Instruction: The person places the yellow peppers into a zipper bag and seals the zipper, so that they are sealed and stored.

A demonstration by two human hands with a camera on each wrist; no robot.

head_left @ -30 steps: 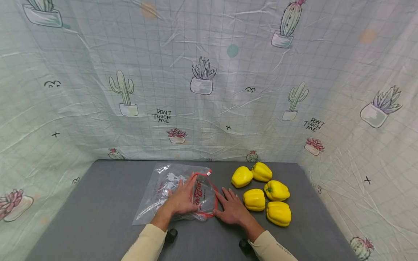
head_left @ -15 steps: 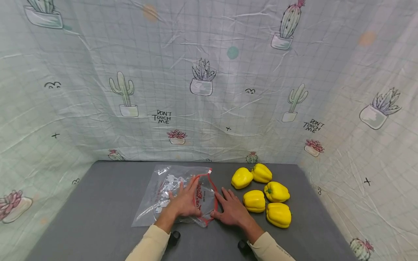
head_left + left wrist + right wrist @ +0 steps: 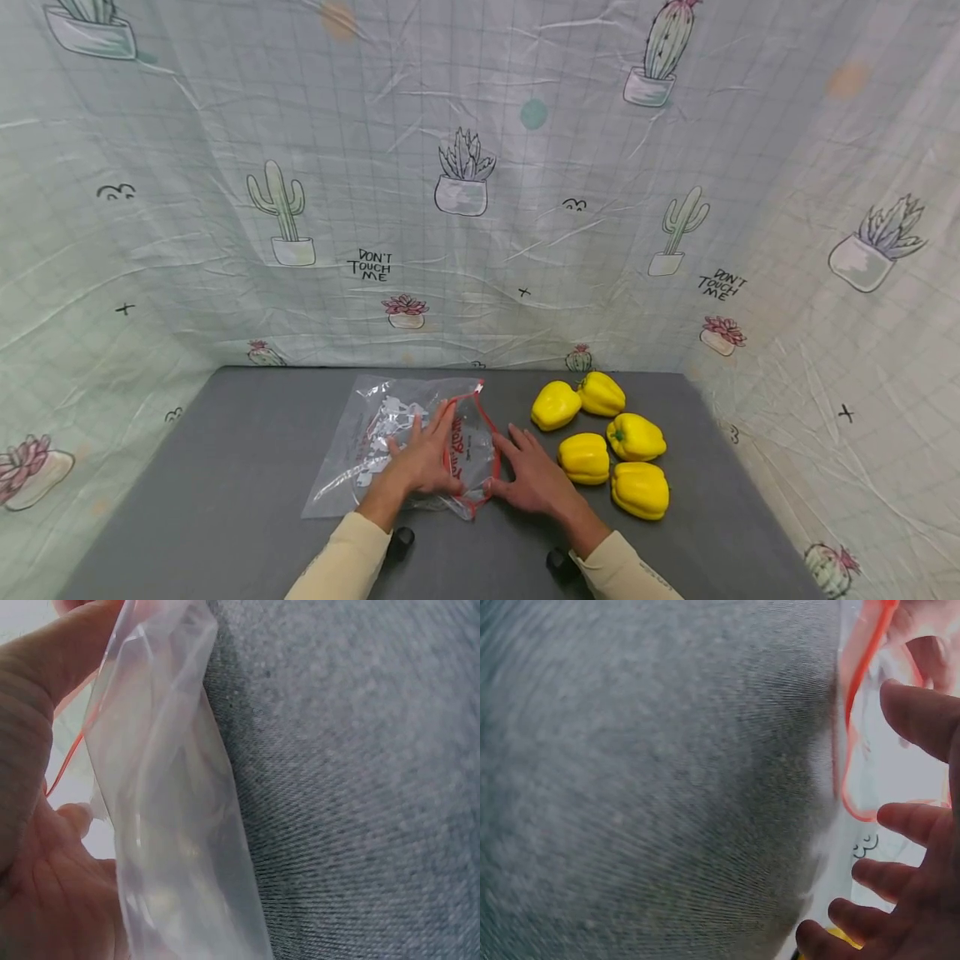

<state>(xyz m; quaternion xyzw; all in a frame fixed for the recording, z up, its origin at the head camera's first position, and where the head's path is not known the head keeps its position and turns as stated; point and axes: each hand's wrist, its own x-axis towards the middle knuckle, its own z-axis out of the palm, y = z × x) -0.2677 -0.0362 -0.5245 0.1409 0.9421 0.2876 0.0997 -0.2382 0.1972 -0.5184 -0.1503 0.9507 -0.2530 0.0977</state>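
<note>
A: Right, hand status?

B: Left hand (image 3: pixel 426 458) lies on the clear zip bag (image 3: pixel 390 446), fingers loosely spread across the plastic, thumb at the red-edged mouth (image 3: pixel 472 450). Left wrist view shows the film draped over the thumb, so it probably has the upper lip lifted; too close-up to be sure.

A: Right?

B: Right hand (image 3: pixel 536 479) is flat on the grey table (image 3: pixel 225 467), fingers straight and fanned out, thumb tip touching the red rim from outside. Nothing pinched there.

A: Where's the bag against the fingers?

B: Under the left fingers and stretching out past their tips toward the cactus-print backdrop (image 3: pixel 465 208). The mouth gapes between the two thumbs. In the right wrist view the red rim (image 3: pixel 855 727) loops just off the right fingertips (image 3: pixel 911 821).

A: Peppers?

B: Five yellow bell peppers (image 3: pixel 603 446) clustered on the table, just beyond the little-finger side of the right hand. Nearest pepper (image 3: pixel 585 458) is just beside those fingers, not touching. All well apart from the left hand, all outside the bag.
</note>
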